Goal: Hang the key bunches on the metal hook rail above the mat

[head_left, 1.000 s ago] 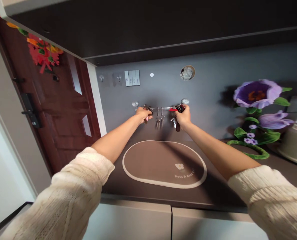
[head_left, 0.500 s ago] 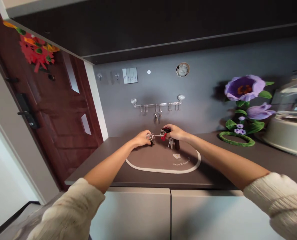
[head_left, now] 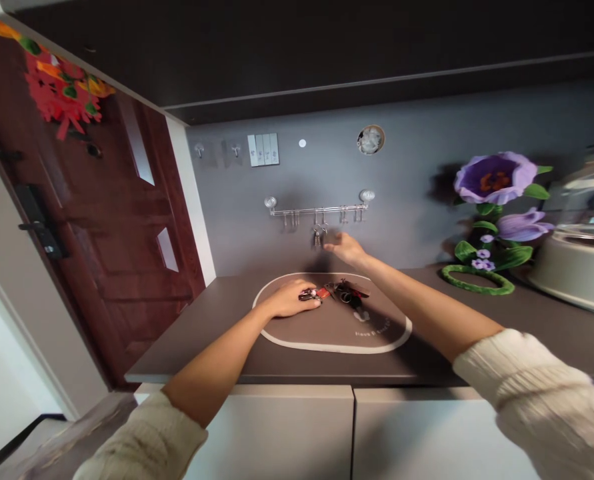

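Observation:
A bunch of keys (head_left: 345, 292) with a red tag (head_left: 321, 292) lies on a brown oval mat (head_left: 377, 332). My left hand (head_left: 289, 299) rests on the mat, its fingertips pressed on the metal end of the bunch. My right hand (head_left: 345, 248) is raised against the grey wall, just below a chrome wall rail (head_left: 317, 211). Its fingertips are close to small keys (head_left: 317, 238) hanging from the rail. A dark, blurred thing (head_left: 332, 238) sits at those fingertips, and I cannot tell whether it is held.
The mat lies on a dark countertop (head_left: 191, 340) above pale cabinet doors (head_left: 271, 433). A reddish-brown wooden door (head_left: 121, 227) stands to the left. A purple flower ornament (head_left: 495, 178) and a domed appliance with a glass lid (head_left: 581, 240) stand to the right.
The bunch of keys, held in both hands half a second ago, now lies on the mat. My right hand has moved up toward the rail, and my left hand has dropped to the mat.

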Tool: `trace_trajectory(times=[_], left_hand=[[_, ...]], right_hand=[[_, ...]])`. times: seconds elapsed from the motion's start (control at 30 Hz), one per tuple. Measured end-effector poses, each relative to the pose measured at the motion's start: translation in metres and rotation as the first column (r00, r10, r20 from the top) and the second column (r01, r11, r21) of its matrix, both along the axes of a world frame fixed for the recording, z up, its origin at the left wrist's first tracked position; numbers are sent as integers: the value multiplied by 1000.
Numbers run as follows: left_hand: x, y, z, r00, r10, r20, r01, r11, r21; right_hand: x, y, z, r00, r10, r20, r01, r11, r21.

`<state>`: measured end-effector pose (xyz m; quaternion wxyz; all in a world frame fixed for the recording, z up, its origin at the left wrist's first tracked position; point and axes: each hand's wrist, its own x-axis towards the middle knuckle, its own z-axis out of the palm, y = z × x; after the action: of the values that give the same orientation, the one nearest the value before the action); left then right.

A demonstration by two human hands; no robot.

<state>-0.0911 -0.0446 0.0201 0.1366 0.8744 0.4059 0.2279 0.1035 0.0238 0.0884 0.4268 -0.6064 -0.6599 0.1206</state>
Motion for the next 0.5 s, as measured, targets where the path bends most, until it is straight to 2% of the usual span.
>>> trace_trajectory(times=[0.13, 0.27, 0.37, 0.5], left_hand=[[0, 0, -4, 988, 28, -154, -20, 998, 55], [-3, 2, -6, 982, 35, -188, -22, 997, 70], [-5, 3, -6, 982, 46, -182, -33, 997, 77], [-6, 4, -5, 978, 48, -204, -26, 994, 109]], right_hand=[[-30, 29, -2, 967, -77, -244, 92, 994, 50], [-51, 48, -4, 938, -125, -323, 141, 990, 25], [-56, 45, -3, 905, -83, -418, 100, 995, 18], [-56, 28, 5, 787, 45, -616, -11, 998, 58]])
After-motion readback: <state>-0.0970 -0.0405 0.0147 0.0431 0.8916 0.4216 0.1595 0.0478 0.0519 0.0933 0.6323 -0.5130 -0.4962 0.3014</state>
